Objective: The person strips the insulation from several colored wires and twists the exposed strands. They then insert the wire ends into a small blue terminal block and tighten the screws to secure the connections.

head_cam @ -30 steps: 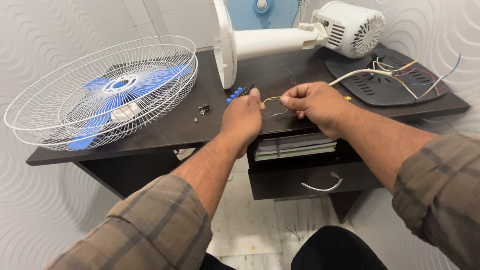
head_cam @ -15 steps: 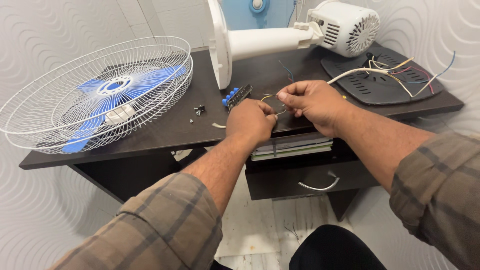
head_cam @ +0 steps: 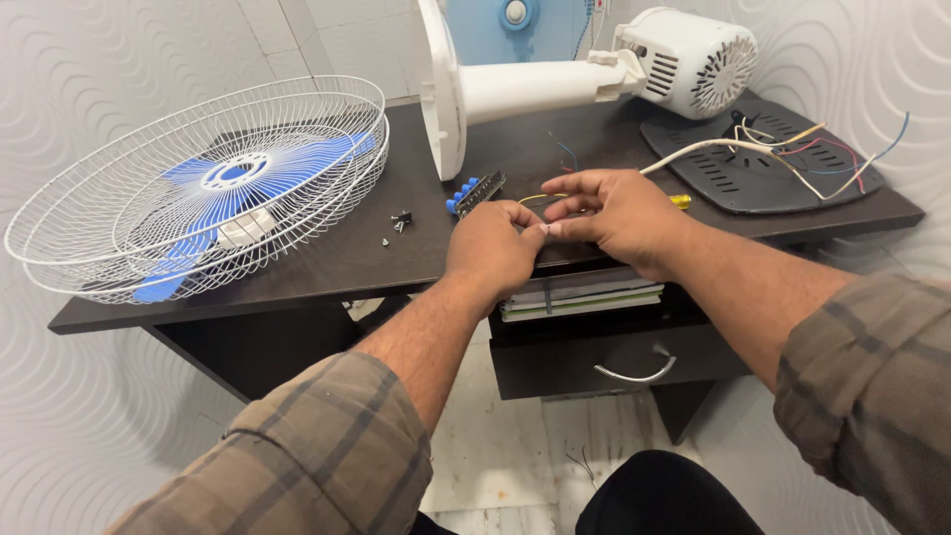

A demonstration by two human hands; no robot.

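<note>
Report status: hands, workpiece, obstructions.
Left hand and right hand pinch a thin wire at desk edge. Switch strip beside them. Nothing blocking.

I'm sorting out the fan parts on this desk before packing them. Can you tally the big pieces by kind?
White wire fan guard with blue blades: 1
White round fan base with its stand tube: 1
White ribbed motor housing: 1
Black slotted plastic cover plate: 1
Blue-buttoned switch strip: 1
Total: 5
</note>
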